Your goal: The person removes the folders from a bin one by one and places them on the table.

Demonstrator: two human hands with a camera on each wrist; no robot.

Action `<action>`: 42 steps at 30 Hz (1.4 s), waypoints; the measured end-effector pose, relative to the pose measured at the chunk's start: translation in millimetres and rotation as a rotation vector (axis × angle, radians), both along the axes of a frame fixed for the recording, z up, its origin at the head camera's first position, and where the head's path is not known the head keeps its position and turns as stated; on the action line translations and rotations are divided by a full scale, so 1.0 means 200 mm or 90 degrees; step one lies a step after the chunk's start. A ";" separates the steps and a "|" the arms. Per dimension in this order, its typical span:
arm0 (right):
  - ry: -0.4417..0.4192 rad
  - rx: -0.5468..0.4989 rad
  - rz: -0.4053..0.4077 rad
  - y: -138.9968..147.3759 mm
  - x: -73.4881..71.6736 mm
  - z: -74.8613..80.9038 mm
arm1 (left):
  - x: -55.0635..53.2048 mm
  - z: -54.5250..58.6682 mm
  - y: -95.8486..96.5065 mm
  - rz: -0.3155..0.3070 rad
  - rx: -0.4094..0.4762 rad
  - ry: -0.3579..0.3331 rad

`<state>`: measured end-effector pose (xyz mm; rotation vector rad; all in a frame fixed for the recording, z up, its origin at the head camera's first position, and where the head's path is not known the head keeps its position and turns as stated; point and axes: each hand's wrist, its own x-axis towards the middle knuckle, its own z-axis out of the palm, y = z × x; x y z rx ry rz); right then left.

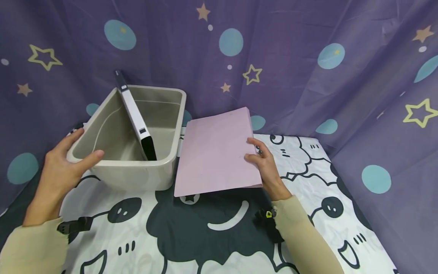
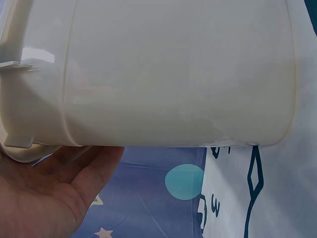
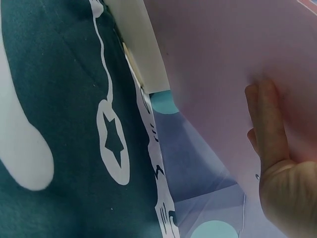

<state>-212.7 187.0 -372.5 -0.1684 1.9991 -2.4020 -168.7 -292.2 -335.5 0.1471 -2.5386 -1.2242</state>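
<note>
My left hand grips the near left corner of a beige plastic bin, thumb over the rim and fingers along the outer side. The left wrist view shows the bin's smooth wall close up. Inside the bin a slim white object with black ends leans diagonally, its top sticking out past the far left rim. To the right of the bin, my right hand holds a pink folder by its right edge. The folder is tilted above the bedding, and fingers lie along its underside in the right wrist view.
Bedding with black-and-white cartoon faces covers the surface beneath. A purple curtain with stars and teal dots hangs behind and on the right, close to the bin's back. Dark wrist devices sit at both sleeves.
</note>
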 end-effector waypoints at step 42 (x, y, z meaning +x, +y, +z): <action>-0.023 0.017 0.024 -0.06 -0.01 -0.11 | 0.01 0.00 0.00 -0.003 -0.006 0.004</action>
